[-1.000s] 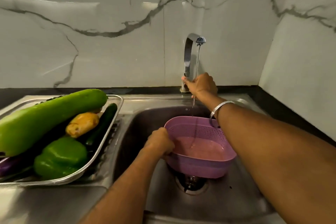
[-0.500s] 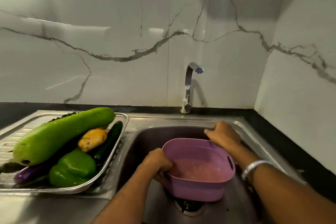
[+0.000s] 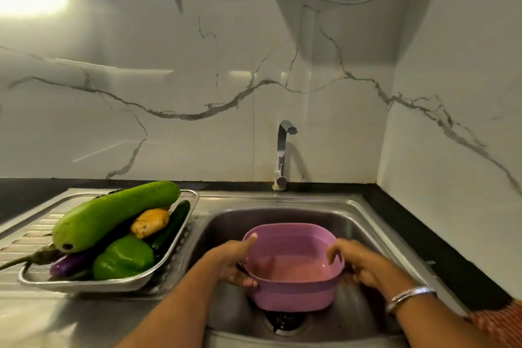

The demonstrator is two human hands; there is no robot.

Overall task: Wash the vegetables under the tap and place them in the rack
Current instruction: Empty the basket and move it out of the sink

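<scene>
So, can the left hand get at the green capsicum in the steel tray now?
Probably yes, but not at once: the left hand grips the pink basket. The green capsicum lies uncovered at the near end of the steel tray, beside that arm.

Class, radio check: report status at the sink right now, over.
Left hand and right hand grip pink basket, water inside, over the sink. Tap dry. Vegetables in steel rack. Nothing blocking.
</scene>
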